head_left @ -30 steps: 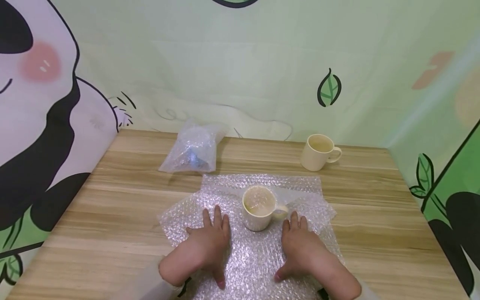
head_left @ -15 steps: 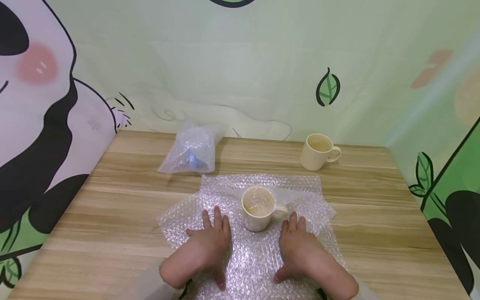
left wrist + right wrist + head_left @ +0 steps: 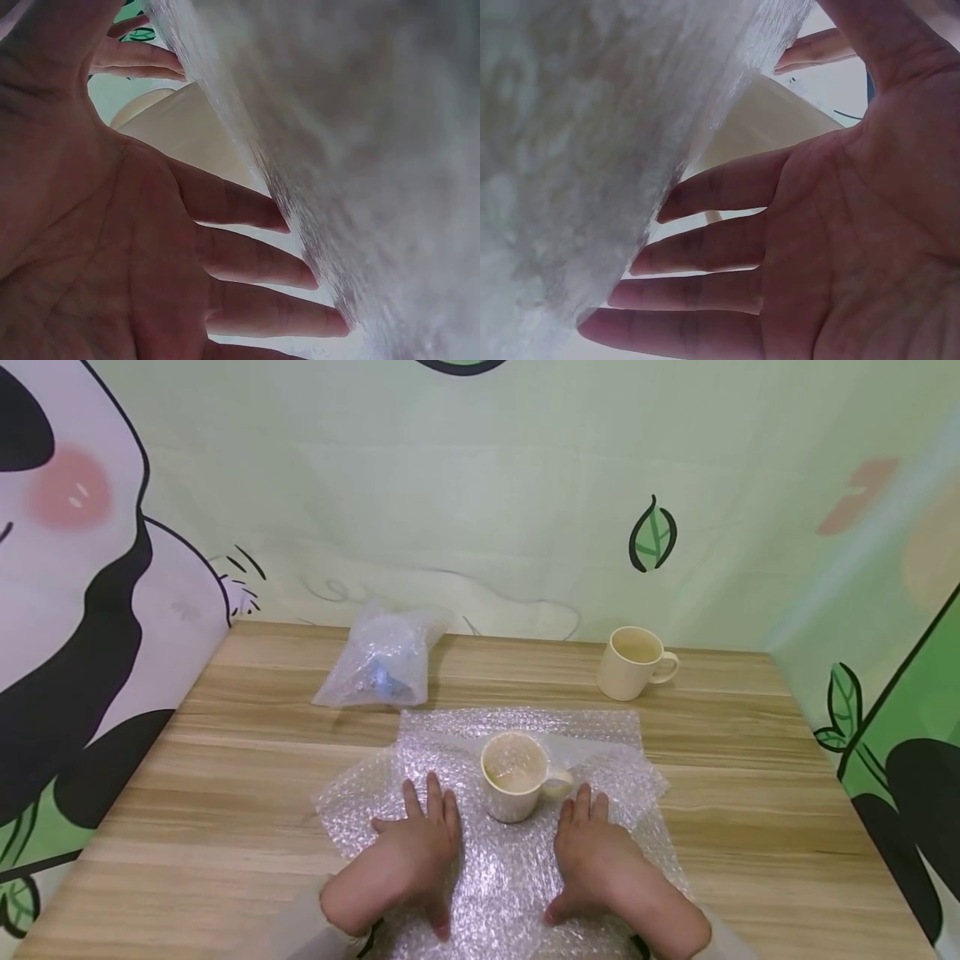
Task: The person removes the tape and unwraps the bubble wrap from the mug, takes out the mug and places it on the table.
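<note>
Left hand (image 3: 420, 856) and right hand (image 3: 598, 858), fingers spread, touch bubble wrap (image 3: 495, 889); uneven pulling could tip the nearer mug (image 3: 512, 803).

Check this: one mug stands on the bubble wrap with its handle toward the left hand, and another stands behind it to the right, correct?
Not quite: the head view shows the handle toward the right hand. The mug does stand on the bubble wrap, with another mug behind it to the right.
</note>
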Available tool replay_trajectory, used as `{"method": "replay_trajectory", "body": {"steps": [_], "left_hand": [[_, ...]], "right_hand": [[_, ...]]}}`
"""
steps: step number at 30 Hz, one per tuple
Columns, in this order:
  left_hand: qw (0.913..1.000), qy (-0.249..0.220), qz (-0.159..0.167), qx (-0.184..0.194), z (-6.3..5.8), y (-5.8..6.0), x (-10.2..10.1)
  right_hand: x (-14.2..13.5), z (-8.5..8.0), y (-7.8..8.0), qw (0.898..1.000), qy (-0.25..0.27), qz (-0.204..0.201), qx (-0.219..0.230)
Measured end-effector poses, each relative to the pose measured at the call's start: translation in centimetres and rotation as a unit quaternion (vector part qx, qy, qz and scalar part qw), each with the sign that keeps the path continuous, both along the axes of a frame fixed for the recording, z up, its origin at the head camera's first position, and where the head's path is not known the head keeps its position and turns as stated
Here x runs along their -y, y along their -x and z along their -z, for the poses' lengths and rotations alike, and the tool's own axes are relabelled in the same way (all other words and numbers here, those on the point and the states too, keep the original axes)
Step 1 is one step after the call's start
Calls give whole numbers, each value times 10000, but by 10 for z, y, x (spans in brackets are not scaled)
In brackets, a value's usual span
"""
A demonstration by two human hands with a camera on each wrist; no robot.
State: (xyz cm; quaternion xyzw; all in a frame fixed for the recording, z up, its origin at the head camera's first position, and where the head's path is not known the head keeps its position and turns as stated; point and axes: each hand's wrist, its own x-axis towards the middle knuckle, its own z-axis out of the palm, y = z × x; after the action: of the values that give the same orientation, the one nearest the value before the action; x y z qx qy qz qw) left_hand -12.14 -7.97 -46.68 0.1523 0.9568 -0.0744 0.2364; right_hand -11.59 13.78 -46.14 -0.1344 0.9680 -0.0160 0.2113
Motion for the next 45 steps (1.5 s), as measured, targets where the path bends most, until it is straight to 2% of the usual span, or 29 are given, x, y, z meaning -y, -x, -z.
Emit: {"method": "replay_trajectory", "body": {"steps": [4,9,15,22,27,32,35,37,41,45], "left_hand": [[10000,-30,-22,-17,1,0,1],[9996,-242,-53,157,1,0,5],[9956,-882,-132,273,0,1,19],[9865,-1609,138,289,-10,6,35],[9792,-2025,129,-6,-17,14,44],[9697,-2370,7,-587,-25,25,52],[9602,-2604,-11,-1014,-32,31,55],[9511,-2777,18,-1349,-36,34,55],[9300,-3043,142,-2057,-40,40,52],[9095,-3138,304,-2711,-38,47,47]], "right_hand": [[2,-1,1,10000,7,39,51],[0,-1,0,9998,127,71,125],[-10,-2,-2,9994,302,18,157],[-29,-3,3,9962,834,-143,194],[-46,-11,9,9908,1329,-206,164],[-60,-25,15,9847,1575,-415,-624],[-63,-34,19,9772,1820,-147,-1084],[-63,-38,22,9676,2048,23,-1475],[-62,-40,27,9391,2475,176,-2377],[-60,-34,35,9114,2752,67,-3060]]}}
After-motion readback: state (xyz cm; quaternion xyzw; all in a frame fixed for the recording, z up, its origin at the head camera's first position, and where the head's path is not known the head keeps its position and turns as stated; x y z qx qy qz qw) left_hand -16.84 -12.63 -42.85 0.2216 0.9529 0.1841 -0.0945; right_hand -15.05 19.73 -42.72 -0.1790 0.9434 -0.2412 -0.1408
